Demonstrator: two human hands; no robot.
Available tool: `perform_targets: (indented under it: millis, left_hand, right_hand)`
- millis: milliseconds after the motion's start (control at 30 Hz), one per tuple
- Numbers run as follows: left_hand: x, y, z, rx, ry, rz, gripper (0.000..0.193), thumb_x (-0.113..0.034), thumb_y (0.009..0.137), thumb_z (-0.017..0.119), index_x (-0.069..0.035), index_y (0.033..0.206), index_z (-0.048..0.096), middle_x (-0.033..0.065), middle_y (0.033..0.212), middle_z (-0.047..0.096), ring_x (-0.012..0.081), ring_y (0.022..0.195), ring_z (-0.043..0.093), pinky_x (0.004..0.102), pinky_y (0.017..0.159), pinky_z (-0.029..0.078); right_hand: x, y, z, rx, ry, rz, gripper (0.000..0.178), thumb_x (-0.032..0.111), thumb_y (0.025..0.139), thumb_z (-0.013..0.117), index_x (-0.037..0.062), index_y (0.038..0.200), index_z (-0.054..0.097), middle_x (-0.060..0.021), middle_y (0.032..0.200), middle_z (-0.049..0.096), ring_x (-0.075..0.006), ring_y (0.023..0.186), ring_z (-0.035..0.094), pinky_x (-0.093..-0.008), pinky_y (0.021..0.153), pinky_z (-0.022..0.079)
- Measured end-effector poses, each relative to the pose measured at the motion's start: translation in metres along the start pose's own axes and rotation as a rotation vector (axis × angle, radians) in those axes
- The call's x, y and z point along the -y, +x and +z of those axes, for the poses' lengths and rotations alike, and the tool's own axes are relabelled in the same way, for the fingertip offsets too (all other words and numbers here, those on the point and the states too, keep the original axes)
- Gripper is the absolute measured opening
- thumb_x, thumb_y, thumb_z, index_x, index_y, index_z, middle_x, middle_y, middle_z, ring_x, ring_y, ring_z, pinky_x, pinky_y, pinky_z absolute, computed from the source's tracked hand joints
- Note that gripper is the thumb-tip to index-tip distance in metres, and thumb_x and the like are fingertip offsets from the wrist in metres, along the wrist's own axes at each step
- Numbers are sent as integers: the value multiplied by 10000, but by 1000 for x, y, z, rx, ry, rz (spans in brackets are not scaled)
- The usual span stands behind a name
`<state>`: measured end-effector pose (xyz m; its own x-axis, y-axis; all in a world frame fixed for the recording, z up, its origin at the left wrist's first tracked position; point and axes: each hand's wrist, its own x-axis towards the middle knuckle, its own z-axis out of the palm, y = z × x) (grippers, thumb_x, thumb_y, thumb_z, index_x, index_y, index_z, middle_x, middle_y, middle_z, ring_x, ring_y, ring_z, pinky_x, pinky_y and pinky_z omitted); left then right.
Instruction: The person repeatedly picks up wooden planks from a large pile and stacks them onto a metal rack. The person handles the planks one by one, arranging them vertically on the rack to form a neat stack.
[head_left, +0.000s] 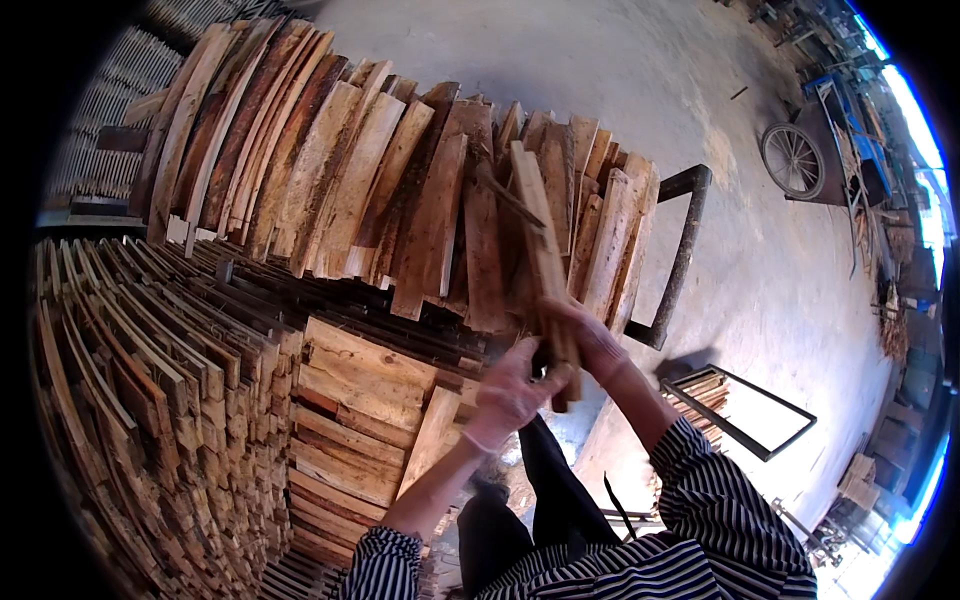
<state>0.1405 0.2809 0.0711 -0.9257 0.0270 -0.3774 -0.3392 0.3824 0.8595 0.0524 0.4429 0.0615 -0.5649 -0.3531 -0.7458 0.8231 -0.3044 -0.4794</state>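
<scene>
A narrow wooden board (540,225), seemingly with another strip against it, slants up and away from my hands over a long row of rough planks (437,220). My right hand (587,335) wraps round its near part from the right side. On the left, my left hand (512,395) closes its thumb and fingers at the board's lower end. Both hands seem to wear thin pale gloves. Some fingertips are hidden behind the wood. A short dark stick (512,200) lies across the planks beside the held board.
Tall stacks of thin boards (165,380) fill the left side. Layered planks (360,375) lie nearer, beside my left arm. A dark metal frame (685,255) stands at the row's right end, another frame (745,410) below it. A cart wheel (793,160) is far right on the concrete floor (640,70).
</scene>
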Motion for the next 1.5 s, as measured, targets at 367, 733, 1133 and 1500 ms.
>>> perform_targets:
  millis: [367,733,1133,1500]
  left_hand:
    - [89,133,-30,-150,651,-266,965,-327,761,906,-20,1528,407,217,1320,649,326,1218,680,429,1026,592]
    - [5,-38,-19,151,40,108,982,-501,845,864,42,1521,401,280,1348,624,352,1163,686,462,976,609]
    - [113,107,10,-186,900,-78,670,-372,925,780,3,1440,571,266,1367,653,430,1238,646,465,1081,519]
    - [13,-61,-57,168,-264,-170,890,-484,869,832,43,1481,457,289,1340,616,380,1226,615,455,1068,504]
  right_hand:
    - [-103,-71,-114,-29,223,34,671,459,948,774,-7,1390,580,-155,1252,689,-320,1123,696,-538,1033,578]
    - [-102,-71,-86,261,328,-159,552,305,938,803,18,1374,622,-131,1276,687,-275,1133,693,-458,974,606]
    - [-78,-65,-80,120,304,-75,915,565,853,835,-50,1459,529,-210,1257,713,-397,1123,726,-538,988,610]
    - [-99,-69,-64,60,6,-97,563,211,862,783,56,1364,582,-78,1116,704,-221,953,726,-411,827,640]
